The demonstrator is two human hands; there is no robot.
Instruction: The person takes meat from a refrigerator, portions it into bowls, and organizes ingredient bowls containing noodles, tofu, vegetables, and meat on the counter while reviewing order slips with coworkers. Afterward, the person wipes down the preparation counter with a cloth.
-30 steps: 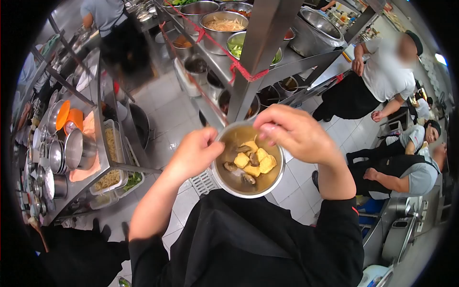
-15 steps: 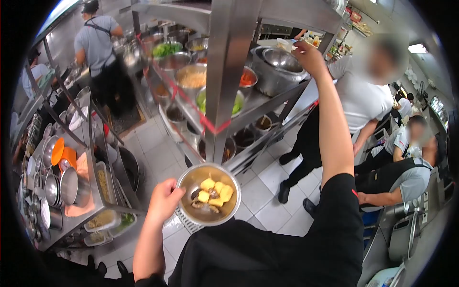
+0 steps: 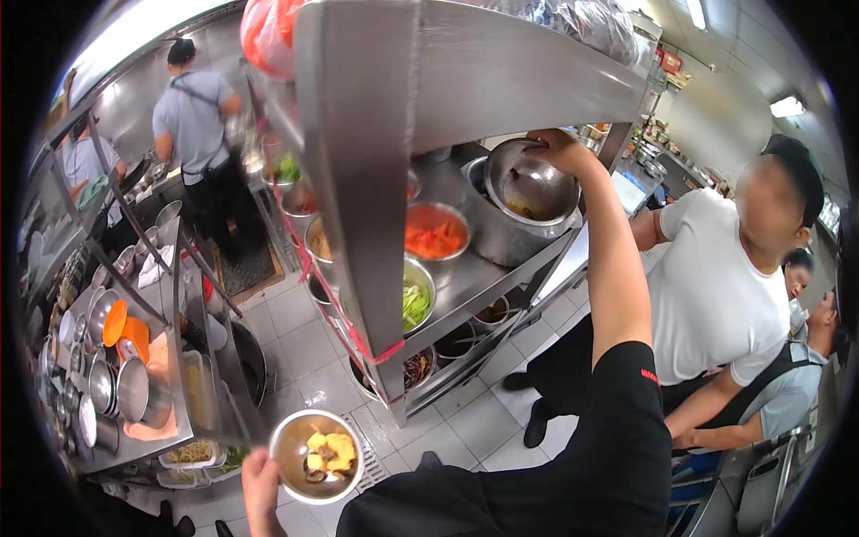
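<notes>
My left hand (image 3: pixel 260 483) grips the left rim of a steel bowl (image 3: pixel 288 479) low in the view. Yellow chunks (image 3: pixel 333 450) and darker brown pieces lie in that bowl. Up at the right, my right hand (image 3: pixel 557 150) holds the upper rim of another metal bowl (image 3: pixel 537 182), tilted over a large steel pot (image 3: pixel 501 237) on the shelf. A little dark and yellow residue shows inside the tilted bowl. To the left of the pot are a bowl of orange-red shreds (image 3: pixel 434 234) and one of green slices (image 3: pixel 416 300).
A steel shelf post (image 3: pixel 358 179) with red string stands in front of me. A co-worker in white (image 3: pixel 716 286) is close to my right arm, others behind. At left stands a rack (image 3: pixel 192 358) with pans and an orange container (image 3: pixel 134 336). Another worker (image 3: pixel 195 116) faces away.
My right hand has left the food bowl, reached out to the pot and taken hold of the metal bowl there, now tilted. The food bowl in my left hand has moved down and left.
</notes>
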